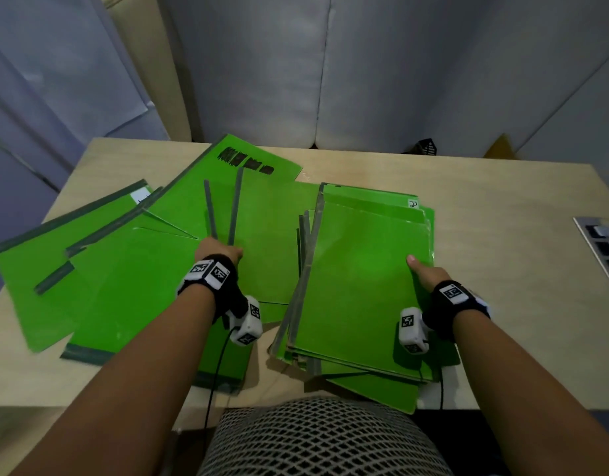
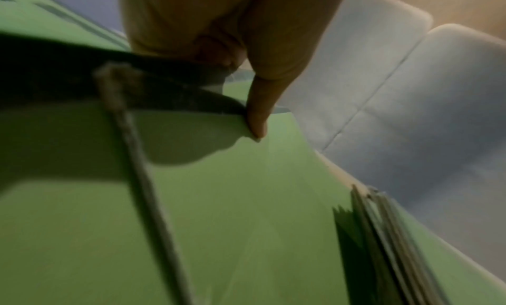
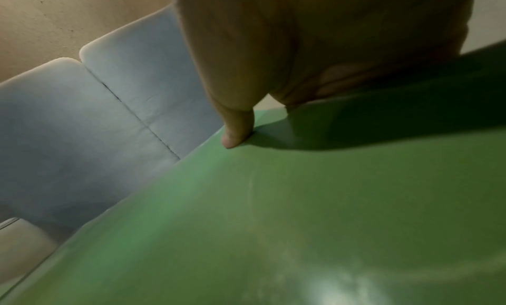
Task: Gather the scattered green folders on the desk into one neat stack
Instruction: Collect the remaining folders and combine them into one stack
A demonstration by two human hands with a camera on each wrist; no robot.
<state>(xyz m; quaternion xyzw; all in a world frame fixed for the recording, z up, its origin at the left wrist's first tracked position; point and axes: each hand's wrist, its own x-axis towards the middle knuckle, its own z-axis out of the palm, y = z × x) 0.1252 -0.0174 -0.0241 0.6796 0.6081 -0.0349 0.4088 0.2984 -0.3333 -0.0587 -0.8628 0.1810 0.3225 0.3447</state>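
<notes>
A rough stack of green folders (image 1: 361,280) lies on the right half of the wooden desk (image 1: 502,207). My right hand (image 1: 421,273) holds the stack's right edge, thumb (image 3: 235,132) on the top folder (image 3: 301,223), the fingers hidden past the edge. More green folders (image 1: 124,269) with grey spines lie fanned and overlapping on the left. My left hand (image 1: 220,250) grips one of these at its near grey spine, thumb (image 2: 257,119) on the green cover (image 2: 246,223). The stack's edges (image 2: 383,234) show to the right of that hand.
A folder with black scribbles (image 1: 248,159) lies at the back of the spread. A grey panel with sockets (image 1: 601,249) sits at the desk's right edge. A grey sofa (image 1: 364,80) stands behind the desk. Some folders overhang the desk's front edge near my lap (image 1: 316,438).
</notes>
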